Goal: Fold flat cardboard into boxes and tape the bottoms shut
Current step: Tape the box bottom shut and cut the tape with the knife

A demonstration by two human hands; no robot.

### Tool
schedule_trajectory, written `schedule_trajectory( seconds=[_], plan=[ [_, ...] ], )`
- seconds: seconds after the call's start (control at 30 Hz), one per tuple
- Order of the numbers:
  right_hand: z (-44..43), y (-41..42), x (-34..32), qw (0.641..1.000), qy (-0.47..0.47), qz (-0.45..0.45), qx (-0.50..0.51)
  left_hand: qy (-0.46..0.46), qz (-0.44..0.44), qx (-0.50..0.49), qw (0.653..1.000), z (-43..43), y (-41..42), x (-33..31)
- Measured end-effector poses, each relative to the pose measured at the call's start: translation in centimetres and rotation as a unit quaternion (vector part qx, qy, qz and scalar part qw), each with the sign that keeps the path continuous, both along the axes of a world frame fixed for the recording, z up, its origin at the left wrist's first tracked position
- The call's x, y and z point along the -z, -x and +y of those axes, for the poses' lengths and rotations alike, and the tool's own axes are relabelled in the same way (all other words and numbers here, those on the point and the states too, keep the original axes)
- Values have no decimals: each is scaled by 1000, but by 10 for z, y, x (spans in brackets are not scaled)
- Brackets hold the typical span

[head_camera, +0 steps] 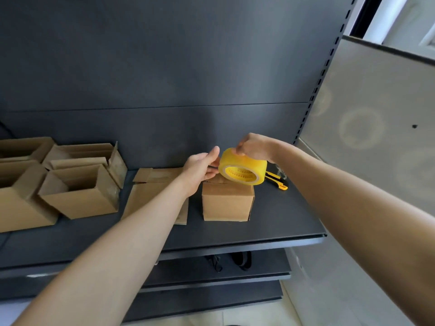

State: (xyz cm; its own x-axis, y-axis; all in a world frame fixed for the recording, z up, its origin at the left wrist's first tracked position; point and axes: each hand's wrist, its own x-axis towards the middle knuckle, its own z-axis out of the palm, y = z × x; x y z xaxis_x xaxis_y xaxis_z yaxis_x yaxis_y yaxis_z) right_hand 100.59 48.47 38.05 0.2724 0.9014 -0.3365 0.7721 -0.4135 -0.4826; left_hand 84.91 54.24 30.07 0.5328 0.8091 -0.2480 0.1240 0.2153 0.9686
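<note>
A small folded cardboard box [227, 200] stands on the dark shelf [270, 222], its closed flaps facing up. Just above it my right hand [255, 147] grips a wide roll of yellow tape [242, 167] from the top. My left hand [201, 167] is at the roll's left edge, thumb up and fingertips pinching at the tape there. Flat cardboard sheets [153, 184] lie on the shelf to the left of the box, partly under my left forearm.
Several open folded boxes [80, 191] crowd the left end of the shelf. A yellow box cutter [279, 182] lies behind and to the right of the small box. A slotted upright [317, 85] and a pale panel [376, 118] bound the right side. Lower shelves sit below.
</note>
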Motion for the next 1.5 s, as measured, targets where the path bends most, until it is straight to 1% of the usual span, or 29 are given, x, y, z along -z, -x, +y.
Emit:
schedule_trajectory(
  seconds=[0.1, 0.27, 0.37, 0.43, 0.6, 0.7, 0.77, 0.8, 0.9, 0.93, 1.03, 1.07, 1.23, 1.33, 1.5],
  plan=[
    [0, 2, 0, 1000, 4, -7, -10, -28, 45, 14, 998, 1, -3, -7],
    [-3, -1, 0, 1000, -1, -14, -18, -37, 39, 22, 998, 3, -8, -8],
    [-7, -4, 5, 999, -13, -40, -18, 17, 1, 10, 1000, 0, -11, -1],
    [-9, -6, 9, 999, -23, -34, -12, 58, -21, -12, 998, -3, -14, 4],
    [-9, -7, 15, 999, -40, -20, 5, 82, -22, -53, 995, -5, -22, 10],
    [-11, -13, 12, 999, -49, -8, 3, 46, 8, -55, 997, -6, -26, 15],
    [-13, -21, 7, 999, -50, 12, 5, 6, 52, -31, 998, -10, -31, 19],
    [-14, -25, 5, 999, -51, 6, 5, -7, 69, -19, 997, -12, -34, 19],
    [-13, -26, 4, 999, -34, 10, -7, -14, 86, -24, 996, -15, -42, 19],
    [-12, -24, 6, 1000, -25, 1, -14, 1, 74, -44, 996, -14, -41, 20],
    [-10, -17, 11, 992, -3, -127, -19, 66, 2, -95, 993, -6, -34, 19],
    [-7, -15, 11, 988, -1, -151, -21, 84, -21, -103, 991, -6, -32, 18],
    [10, 8, 10, 977, 28, -209, -42, 183, -144, -127, 964, -4, -14, 14],
    [22, 31, 11, 963, 42, -254, -80, 205, -159, -145, 955, 4, 3, 20],
    [37, 53, 14, 936, 70, -311, -152, 206, -123, -210, 948, 2, 6, 32]
  ],
)
